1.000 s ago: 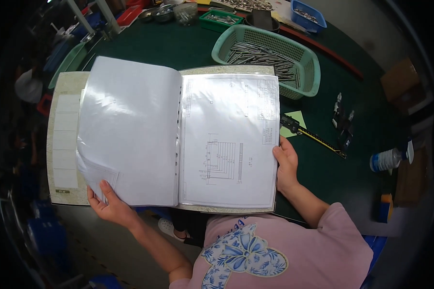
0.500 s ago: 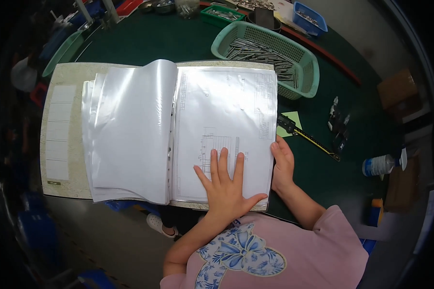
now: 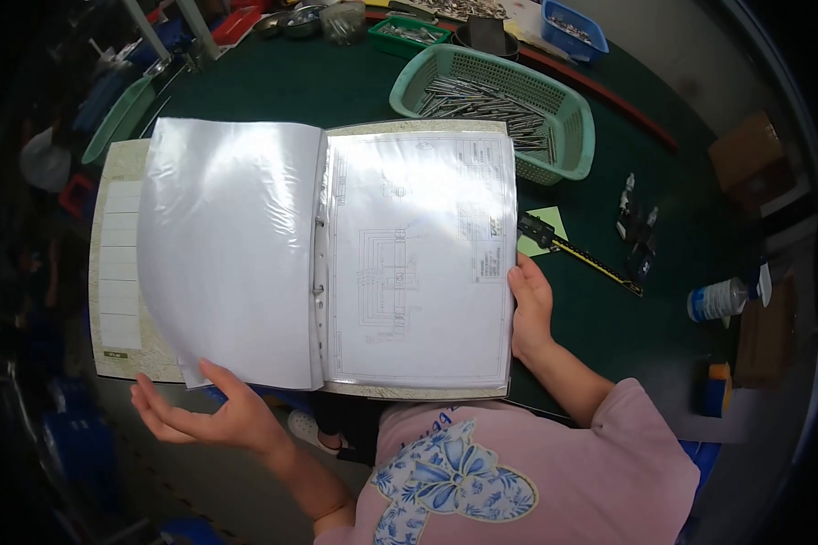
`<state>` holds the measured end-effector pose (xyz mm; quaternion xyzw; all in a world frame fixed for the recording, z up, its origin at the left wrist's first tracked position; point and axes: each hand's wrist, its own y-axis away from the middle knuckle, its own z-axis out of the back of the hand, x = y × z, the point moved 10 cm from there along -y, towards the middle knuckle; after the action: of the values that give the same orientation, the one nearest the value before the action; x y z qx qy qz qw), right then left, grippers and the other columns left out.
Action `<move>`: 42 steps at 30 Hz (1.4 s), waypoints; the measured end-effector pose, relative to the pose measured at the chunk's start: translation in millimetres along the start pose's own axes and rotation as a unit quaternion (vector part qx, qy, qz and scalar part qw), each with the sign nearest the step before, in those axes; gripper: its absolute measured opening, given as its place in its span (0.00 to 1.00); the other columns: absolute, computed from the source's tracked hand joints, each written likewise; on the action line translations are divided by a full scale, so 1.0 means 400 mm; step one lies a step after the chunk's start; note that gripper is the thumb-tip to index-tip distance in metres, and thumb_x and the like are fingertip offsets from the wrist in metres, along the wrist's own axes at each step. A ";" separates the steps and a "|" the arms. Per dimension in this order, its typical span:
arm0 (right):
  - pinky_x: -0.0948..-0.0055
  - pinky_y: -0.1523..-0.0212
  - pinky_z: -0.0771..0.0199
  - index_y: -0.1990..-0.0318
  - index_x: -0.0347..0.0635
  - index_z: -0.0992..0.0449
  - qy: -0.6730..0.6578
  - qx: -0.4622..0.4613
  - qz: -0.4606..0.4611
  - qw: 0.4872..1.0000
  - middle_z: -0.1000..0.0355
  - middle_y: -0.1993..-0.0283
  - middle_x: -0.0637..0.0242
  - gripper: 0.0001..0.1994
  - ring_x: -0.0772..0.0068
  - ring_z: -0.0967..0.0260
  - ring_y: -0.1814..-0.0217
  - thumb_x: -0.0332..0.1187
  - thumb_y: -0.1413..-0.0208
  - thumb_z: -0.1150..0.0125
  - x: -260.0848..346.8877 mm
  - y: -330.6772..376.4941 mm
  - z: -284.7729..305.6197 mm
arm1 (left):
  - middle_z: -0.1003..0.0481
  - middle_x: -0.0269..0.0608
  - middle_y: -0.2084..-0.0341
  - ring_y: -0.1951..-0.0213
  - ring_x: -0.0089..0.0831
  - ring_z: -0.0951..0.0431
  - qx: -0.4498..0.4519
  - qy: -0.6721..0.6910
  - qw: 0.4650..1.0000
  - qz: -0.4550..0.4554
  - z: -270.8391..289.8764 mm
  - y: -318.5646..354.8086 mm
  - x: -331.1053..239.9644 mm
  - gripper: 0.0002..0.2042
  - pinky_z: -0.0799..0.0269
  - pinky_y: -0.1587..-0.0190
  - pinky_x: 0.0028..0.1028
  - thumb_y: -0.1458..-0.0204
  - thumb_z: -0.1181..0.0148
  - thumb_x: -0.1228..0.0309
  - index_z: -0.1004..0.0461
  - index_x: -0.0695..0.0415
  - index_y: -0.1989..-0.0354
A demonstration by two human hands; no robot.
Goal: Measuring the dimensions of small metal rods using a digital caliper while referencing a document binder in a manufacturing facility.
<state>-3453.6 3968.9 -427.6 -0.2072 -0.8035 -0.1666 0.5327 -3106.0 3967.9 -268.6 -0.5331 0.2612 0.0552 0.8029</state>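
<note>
An open ring binder [image 3: 118, 363] with clear page sleeves lies across the near edge of the green table. Its right-hand sleeve [image 3: 427, 336] shows a technical line drawing. On the left side a blank white sleeved page [image 3: 227, 254] bulges up, shiny with glare. My left hand [image 3: 214, 413] is at the lower-left corner of that page, palm up and fingers apart, with the thumb close to the page's bottom edge. At the binder's right edge is my right hand [image 3: 532, 304], thumb on top and the other fingers hidden beneath.
A light green basket [image 3: 563, 154] of metal rods stands behind the binder. To the right lie a digital caliper [image 3: 577, 254] on a yellow-green note, dark hand tools [image 3: 641, 227] and a spray bottle [image 3: 718, 300]. Small parts fill a blue bin [image 3: 573, 36] at the back.
My left hand has gone from lying flat on the right-hand drawing to the lower left. A sleeve has been turned over, and a different drawing shows. My right hand stays at the edge.
</note>
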 end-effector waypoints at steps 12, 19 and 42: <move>0.74 0.54 0.35 0.52 0.33 0.39 -0.050 -0.020 -0.038 0.998 0.33 0.57 0.58 0.16 0.70 0.34 0.57 0.31 0.46 0.62 -0.019 -0.006 0.012 | 0.31 0.40 0.76 0.70 0.39 0.29 0.395 0.254 0.876 -0.108 -0.221 0.287 -0.210 0.12 0.33 0.67 0.35 0.70 0.47 0.81 0.28 0.58 0.71; 0.74 0.53 0.36 0.52 0.32 0.39 -0.062 -0.014 -0.049 0.997 0.33 0.57 0.59 0.16 0.71 0.35 0.57 0.32 0.45 0.61 -0.008 0.007 0.003 | 0.45 0.49 0.52 0.47 0.42 0.45 -0.091 0.080 0.993 0.004 0.041 0.055 -0.016 0.26 0.48 0.46 0.40 0.60 0.41 0.73 0.42 0.61 0.51; 0.76 0.53 0.37 0.52 0.31 0.38 -0.077 0.001 -0.045 0.996 0.33 0.57 0.59 0.16 0.72 0.35 0.57 0.32 0.45 0.60 0.003 0.009 -0.012 | 0.44 0.50 0.50 0.44 0.48 0.49 0.517 0.167 0.828 -0.141 -0.212 0.362 -0.292 0.22 0.67 0.47 0.58 0.60 0.42 0.65 0.34 0.54 0.54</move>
<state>-3448.5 3970.1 -424.6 -0.1823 -0.8506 -0.1729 0.4619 -3290.0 3976.5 -357.4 -0.0727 0.3035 -0.2919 0.9041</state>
